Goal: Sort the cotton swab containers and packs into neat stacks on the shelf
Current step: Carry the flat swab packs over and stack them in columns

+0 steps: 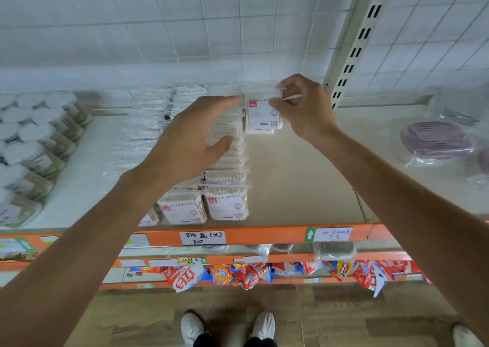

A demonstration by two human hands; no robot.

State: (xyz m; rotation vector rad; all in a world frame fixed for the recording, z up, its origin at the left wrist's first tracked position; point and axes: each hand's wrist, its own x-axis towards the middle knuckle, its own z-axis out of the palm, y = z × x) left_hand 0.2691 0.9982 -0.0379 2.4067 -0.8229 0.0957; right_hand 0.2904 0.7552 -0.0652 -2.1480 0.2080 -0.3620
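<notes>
Bright, even, diffuse light from overhead; no hard shadows, only faint soft shade under the forearms on the shelf (304,166). Slightly washed-out whites on the tiled wall (185,15), mild haze. Glare on the clear wrapping of the cotton swab packs (227,177). Motion blur on the left hand (190,137) and right hand (301,105). Round containers (34,145) at the left edge soft and smeared. Strong wide-angle distortion: upright post (354,42) leaning, shelf edge bowed, corners stretched.

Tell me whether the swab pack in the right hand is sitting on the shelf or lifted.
Cannot tell for sure: the right hand pinches the swab pack's top, its lower edge near the shelf.
</notes>
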